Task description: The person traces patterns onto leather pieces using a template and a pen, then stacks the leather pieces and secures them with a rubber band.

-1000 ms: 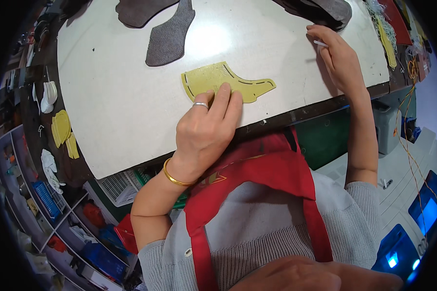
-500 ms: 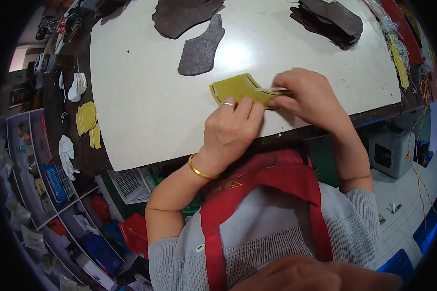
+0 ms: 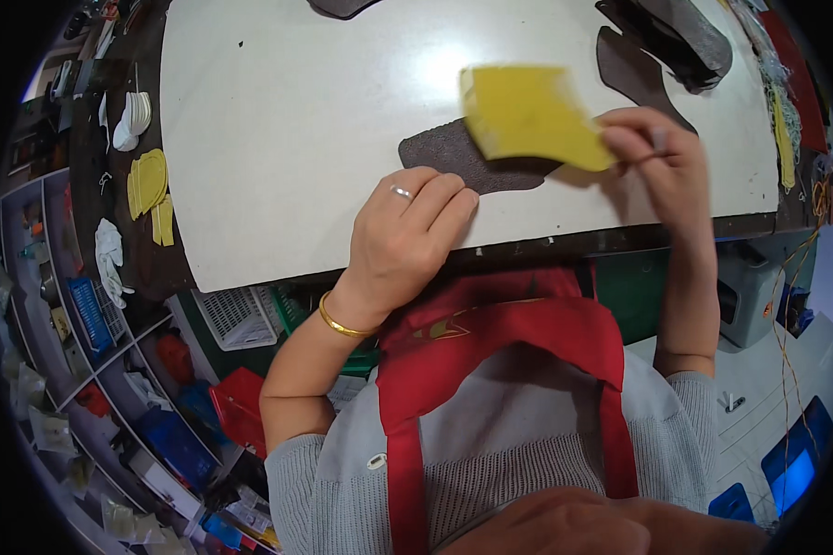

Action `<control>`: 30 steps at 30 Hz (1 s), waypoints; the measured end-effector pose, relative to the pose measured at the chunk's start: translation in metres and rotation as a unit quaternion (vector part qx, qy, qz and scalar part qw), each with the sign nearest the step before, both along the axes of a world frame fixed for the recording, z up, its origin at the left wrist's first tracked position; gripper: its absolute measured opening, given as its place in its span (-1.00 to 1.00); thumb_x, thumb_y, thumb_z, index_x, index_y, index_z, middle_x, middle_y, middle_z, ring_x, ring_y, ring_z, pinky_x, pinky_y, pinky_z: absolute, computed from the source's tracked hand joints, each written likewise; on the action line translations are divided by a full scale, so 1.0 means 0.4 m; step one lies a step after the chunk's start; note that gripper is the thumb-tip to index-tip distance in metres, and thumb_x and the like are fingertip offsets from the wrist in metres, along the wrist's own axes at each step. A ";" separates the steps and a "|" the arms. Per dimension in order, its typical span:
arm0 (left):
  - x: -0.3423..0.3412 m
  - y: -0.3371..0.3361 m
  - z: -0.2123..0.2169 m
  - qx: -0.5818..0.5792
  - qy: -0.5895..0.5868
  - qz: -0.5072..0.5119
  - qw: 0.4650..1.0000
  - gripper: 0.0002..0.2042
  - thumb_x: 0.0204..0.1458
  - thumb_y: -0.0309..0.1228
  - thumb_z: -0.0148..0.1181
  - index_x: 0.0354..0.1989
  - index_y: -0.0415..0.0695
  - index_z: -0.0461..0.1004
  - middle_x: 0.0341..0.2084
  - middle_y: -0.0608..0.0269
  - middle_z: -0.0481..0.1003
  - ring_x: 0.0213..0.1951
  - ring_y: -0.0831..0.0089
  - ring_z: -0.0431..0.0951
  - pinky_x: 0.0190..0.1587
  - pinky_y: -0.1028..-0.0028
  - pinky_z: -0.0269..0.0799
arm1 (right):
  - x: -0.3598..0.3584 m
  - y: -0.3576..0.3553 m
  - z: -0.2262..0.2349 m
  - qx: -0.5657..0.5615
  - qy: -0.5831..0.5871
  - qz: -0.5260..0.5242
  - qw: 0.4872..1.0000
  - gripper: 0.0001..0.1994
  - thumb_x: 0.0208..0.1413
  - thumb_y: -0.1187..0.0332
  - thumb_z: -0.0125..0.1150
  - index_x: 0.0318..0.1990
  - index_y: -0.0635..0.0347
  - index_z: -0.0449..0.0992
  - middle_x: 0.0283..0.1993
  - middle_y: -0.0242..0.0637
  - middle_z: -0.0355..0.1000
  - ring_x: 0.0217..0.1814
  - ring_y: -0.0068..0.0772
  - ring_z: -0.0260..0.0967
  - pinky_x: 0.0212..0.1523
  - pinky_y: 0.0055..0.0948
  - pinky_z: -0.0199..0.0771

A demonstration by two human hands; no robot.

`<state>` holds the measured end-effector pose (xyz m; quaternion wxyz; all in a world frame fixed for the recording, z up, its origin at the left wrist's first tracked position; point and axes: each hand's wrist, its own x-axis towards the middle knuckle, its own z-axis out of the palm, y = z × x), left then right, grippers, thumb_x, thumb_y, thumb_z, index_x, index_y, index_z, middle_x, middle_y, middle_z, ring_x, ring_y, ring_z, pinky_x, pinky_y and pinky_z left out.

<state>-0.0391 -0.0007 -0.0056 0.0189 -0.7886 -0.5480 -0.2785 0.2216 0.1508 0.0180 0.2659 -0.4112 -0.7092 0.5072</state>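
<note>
A thin yellow template (image 3: 526,116), shaped with a curved side, is raised at a tilt above the table. My right hand (image 3: 662,162) pinches its right end, and a slim implement, blurred by motion, shows among the fingers. Under and beside the template lies a dark brown leather piece (image 3: 440,153), partly covered by it. With bent fingers held close together, my left hand (image 3: 412,227) presses at the near edge of this leather. Another dark leather piece (image 3: 631,76) rests just beyond my right hand.
A stack of dark leather pieces (image 3: 690,42) sits at the far right of the white tabletop (image 3: 278,166). More leather (image 3: 342,7) shows at the far edge. Yellow templates (image 3: 146,183) and a white glove (image 3: 109,264) lie along the left. A compartmented shelf (image 3: 88,379) stands lower left.
The yellow template has come up off the table in my right hand. One leather piece now lies beneath it, another near the right stack; the spot farther left is bare. The view has shifted.
</note>
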 end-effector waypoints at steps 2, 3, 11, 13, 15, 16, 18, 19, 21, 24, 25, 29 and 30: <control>0.006 -0.012 0.005 0.013 -0.017 0.018 1.000 -0.75 -0.14 -0.53 0.39 -0.23 -0.15 0.59 -0.27 0.24 0.57 -0.17 0.22 0.59 -0.15 0.32 0.54 | -0.055 -0.013 0.003 -0.032 -0.046 0.052 0.997 -0.80 0.26 0.35 0.29 -0.14 0.33 0.67 -0.40 -0.35 0.58 -0.38 -0.63 0.48 -0.32 -0.57 0.49; 0.010 -0.018 0.005 0.031 -0.034 0.035 0.998 -0.74 -0.14 -0.55 0.42 -0.22 -0.16 0.59 -0.27 0.22 0.58 -0.17 0.19 0.60 -0.15 0.32 0.55 | -0.069 -0.013 -0.005 -0.021 -0.059 0.077 0.995 -0.80 0.24 0.36 0.30 -0.14 0.33 0.66 -0.41 -0.30 0.59 -0.39 -0.61 0.50 -0.31 -0.56 0.50; 0.030 -0.038 -0.035 0.021 -0.061 0.087 0.994 -0.69 -0.10 -0.62 0.39 -0.12 -0.18 0.59 -0.21 0.16 0.59 -0.17 0.17 0.61 -0.20 0.35 0.61 | -0.123 0.010 -0.006 0.005 -0.132 0.164 0.978 -0.80 0.20 0.36 0.29 -0.14 0.31 0.67 -0.37 -0.15 0.63 -0.35 -0.41 0.61 -0.26 -0.47 0.55; 0.036 -0.033 -0.025 0.021 -0.058 0.086 0.994 -0.69 -0.09 -0.61 0.37 -0.11 -0.18 0.60 -0.19 0.16 0.58 -0.17 0.19 0.60 -0.21 0.36 0.60 | -0.120 0.009 -0.006 0.016 -0.141 0.161 0.977 -0.80 0.20 0.36 0.29 -0.14 0.31 0.67 -0.37 -0.16 0.64 -0.33 -0.37 0.62 -0.24 -0.45 0.56; 0.046 -0.031 0.003 -0.026 0.004 0.103 0.994 -0.65 -0.11 -0.61 0.31 -0.07 -0.16 0.60 -0.15 0.19 0.57 -0.18 0.22 0.58 -0.21 0.39 0.60 | -0.120 0.016 -0.009 0.112 -0.157 0.184 0.964 -0.80 0.16 0.35 0.32 -0.16 0.30 0.68 -0.38 -0.16 0.64 -0.34 -0.32 0.62 -0.21 -0.42 0.57; 0.047 -0.029 0.005 -0.027 -0.001 0.094 0.995 -0.65 -0.11 -0.61 0.31 -0.07 -0.16 0.60 -0.15 0.19 0.57 -0.18 0.22 0.58 -0.21 0.39 0.60 | -0.117 0.025 -0.009 0.110 -0.163 0.177 0.964 -0.80 0.16 0.35 0.32 -0.16 0.30 0.68 -0.38 -0.16 0.64 -0.34 -0.32 0.62 -0.21 -0.42 0.57; 0.043 -0.024 0.006 -0.020 0.070 0.094 0.993 -0.64 -0.10 -0.53 0.24 -0.05 -0.16 0.57 -0.16 0.20 0.54 -0.21 0.27 0.54 -0.31 0.46 0.58 | -0.105 0.049 0.002 0.077 -0.152 0.139 0.976 -0.80 0.12 0.33 0.35 -0.19 0.27 0.69 -0.35 -0.15 0.64 -0.33 -0.32 0.62 -0.20 -0.40 0.56; 0.043 -0.022 0.007 -0.019 0.065 0.086 0.994 -0.64 -0.10 -0.53 0.24 -0.05 -0.16 0.57 -0.16 0.20 0.54 -0.21 0.27 0.54 -0.31 0.46 0.58 | -0.093 0.055 0.010 0.076 -0.157 0.131 0.976 -0.80 0.12 0.33 0.35 -0.19 0.27 0.69 -0.35 -0.15 0.64 -0.33 -0.32 0.62 -0.20 -0.40 0.56; 0.046 -0.020 0.013 -0.053 0.108 0.098 0.988 -0.62 -0.11 -0.53 0.25 -0.02 -0.11 0.58 -0.17 0.22 0.52 -0.21 0.28 0.53 -0.35 0.49 0.56 | -0.074 0.060 0.023 0.038 -0.195 0.142 0.970 -0.81 0.11 0.33 0.35 -0.20 0.24 0.70 -0.33 -0.14 0.65 -0.32 -0.33 0.63 -0.21 -0.40 0.56; 0.059 -0.012 0.035 -0.066 0.136 0.095 0.984 -0.61 -0.11 -0.52 0.25 -0.01 -0.09 0.59 -0.18 0.21 0.51 -0.22 0.29 0.52 -0.38 0.51 0.55 | -0.059 0.034 0.003 0.132 -0.190 0.124 0.965 -0.84 0.08 0.33 0.38 -0.24 0.19 0.71 -0.40 -0.20 0.62 -0.37 -0.28 0.59 -0.28 -0.35 0.54; 0.061 -0.011 0.037 -0.066 0.135 0.097 0.984 -0.61 -0.11 -0.52 0.25 -0.01 -0.09 0.59 -0.18 0.21 0.51 -0.22 0.29 0.52 -0.38 0.51 0.55 | -0.057 0.028 -0.001 0.189 -0.195 0.127 0.954 -0.84 0.08 0.33 0.39 -0.24 0.18 0.70 -0.43 -0.23 0.60 -0.40 -0.24 0.57 -0.30 -0.33 0.53; 0.070 -0.011 0.040 -0.074 0.138 0.076 0.985 -0.60 -0.07 -0.52 0.24 0.02 -0.05 0.61 -0.16 0.20 0.52 -0.24 0.28 0.52 -0.35 0.47 0.55 | -0.060 0.025 0.000 0.309 -0.195 0.156 0.918 -0.86 0.09 0.32 0.38 -0.24 0.14 0.67 -0.42 -0.28 0.56 -0.42 -0.20 0.53 -0.32 -0.30 0.52; 0.076 -0.009 0.039 -0.074 0.133 0.076 0.985 -0.60 -0.07 -0.54 0.25 0.02 -0.06 0.62 -0.15 0.22 0.54 -0.25 0.30 0.53 -0.36 0.46 0.56 | -0.064 0.038 0.001 0.325 -0.172 0.111 0.923 -0.88 0.11 0.32 0.37 -0.25 0.13 0.66 -0.38 -0.29 0.55 -0.39 -0.22 0.53 -0.33 -0.31 0.51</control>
